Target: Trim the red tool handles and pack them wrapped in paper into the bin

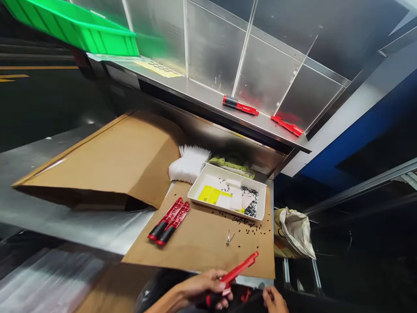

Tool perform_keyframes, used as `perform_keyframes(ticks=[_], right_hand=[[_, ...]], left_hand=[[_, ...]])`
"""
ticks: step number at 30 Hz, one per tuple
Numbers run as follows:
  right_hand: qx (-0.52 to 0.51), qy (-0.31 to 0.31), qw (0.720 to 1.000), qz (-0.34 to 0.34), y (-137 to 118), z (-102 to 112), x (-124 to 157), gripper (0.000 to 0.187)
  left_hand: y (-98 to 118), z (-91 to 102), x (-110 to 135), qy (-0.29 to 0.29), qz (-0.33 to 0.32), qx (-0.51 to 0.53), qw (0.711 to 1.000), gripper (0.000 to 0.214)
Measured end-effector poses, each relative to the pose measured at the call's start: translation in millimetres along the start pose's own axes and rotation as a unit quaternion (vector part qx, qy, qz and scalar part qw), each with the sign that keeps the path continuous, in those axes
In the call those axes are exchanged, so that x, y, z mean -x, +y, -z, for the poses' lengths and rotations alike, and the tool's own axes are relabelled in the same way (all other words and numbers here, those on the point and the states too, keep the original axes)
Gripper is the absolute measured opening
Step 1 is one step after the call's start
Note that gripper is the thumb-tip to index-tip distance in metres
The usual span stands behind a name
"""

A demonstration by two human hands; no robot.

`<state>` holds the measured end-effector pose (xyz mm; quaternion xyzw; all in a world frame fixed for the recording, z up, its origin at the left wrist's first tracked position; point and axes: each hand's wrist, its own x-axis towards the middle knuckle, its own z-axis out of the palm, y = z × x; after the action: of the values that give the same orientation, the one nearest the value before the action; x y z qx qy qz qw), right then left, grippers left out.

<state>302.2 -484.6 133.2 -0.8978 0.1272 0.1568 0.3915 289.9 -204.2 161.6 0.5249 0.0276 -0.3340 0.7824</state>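
Note:
My left hand (pixel 211 284) is wrapped round a red-and-black pen-shaped tool (pixel 239 268), its slim red end tilted up to the right above the near edge of the cardboard. At the bottom edge of the view, my right hand (pixel 274 300) is closed with curled fingers; what they hold, if anything, is hidden. A small red piece (pixel 246 295) shows low between both hands. Two matching red-and-black tools (pixel 169 221) lie side by side on the cardboard sheet (pixel 202 243). Small metal tweezers (pixel 229 238) rest nearer to my hands.
A white tray (pixel 195 191) holds small black parts and yellow labels; loose black bits (pixel 247 228) are scattered beside it. Left stands a large cardboard box (pixel 107 152), with white packing (pixel 190 163) behind. Red tools (pixel 241 105) lie on the metal shelf, near a green bin (pixel 97 39).

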Motion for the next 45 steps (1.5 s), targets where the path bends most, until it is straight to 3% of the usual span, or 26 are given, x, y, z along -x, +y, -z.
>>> perform_keyframes(ticks=[2, 5, 9, 13, 17, 21, 23, 26, 28, 33, 38, 41, 45], right_hand=[[0.021, -0.031, 0.999, 0.038, -25.8, -14.4, -25.8, 0.053], [0.062, -0.059, 0.992, 0.093, -71.1, -52.4, -60.9, 0.045], [0.118, -0.061, 0.984, 0.118, -119.9, -104.5, -91.4, 0.043], [0.088, -0.071, 0.987, 0.117, -133.9, -122.0, -100.3, 0.032], [-0.039, -0.114, 0.986, 0.114, -130.9, -110.9, -92.7, 0.046], [-0.205, -0.163, 0.959, 0.107, -136.1, -88.9, -72.3, 0.060], [-0.343, -0.185, 0.918, 0.078, -141.3, -75.0, -62.7, 0.057], [-0.527, -0.197, 0.826, 0.017, -144.9, -53.8, -53.3, 0.053], [-0.558, -0.188, 0.809, 0.001, -142.3, -42.4, -49.3, 0.047], [-0.519, -0.046, 0.852, 0.049, -132.4, -25.8, -34.5, 0.035], [-0.371, 0.061, 0.918, 0.124, -145.4, -6.7, -9.7, 0.048], [-0.338, 0.117, 0.924, 0.138, -159.3, 6.0, 1.5, 0.058], [-0.293, 0.144, 0.927, 0.185, -165.0, 13.8, -0.1, 0.048]], left_hand=[[0.4, 22.2, 33.9, -0.056, 0.006, 0.124, 0.991, 0.070], [9.7, 44.4, 62.6, -0.071, -0.063, 0.266, 0.959, 0.079], [40.5, 51.9, 67.0, -0.009, -0.130, 0.317, 0.939, 0.082], [64.7, 51.3, 65.5, 0.026, -0.144, 0.367, 0.919, 0.072], [71.1, 50.1, 58.7, 0.013, -0.162, 0.417, 0.894, 0.084], [84.2, 47.4, 38.7, -0.036, -0.156, 0.430, 0.889, 0.081], [95.9, 44.0, 28.6, -0.047, -0.129, 0.419, 0.897, 0.073], [114.4, 34.0, 18.9, -0.011, -0.115, 0.361, 0.925, 0.061], [123.0, 25.1, 16.3, 0.028, -0.136, 0.311, 0.940, 0.058], [124.6, 9.4, 16.9, 0.070, -0.169, 0.240, 0.953, 0.056], [124.1, 4.8, 26.0, 0.021, -0.184, 0.217, 0.959, 0.050], [128.4, 1.6, 30.8, 0.003, -0.183, 0.214, 0.960, 0.041], [127.1, -2.6, 29.3, 0.010, -0.197, 0.247, 0.949, 0.037]])
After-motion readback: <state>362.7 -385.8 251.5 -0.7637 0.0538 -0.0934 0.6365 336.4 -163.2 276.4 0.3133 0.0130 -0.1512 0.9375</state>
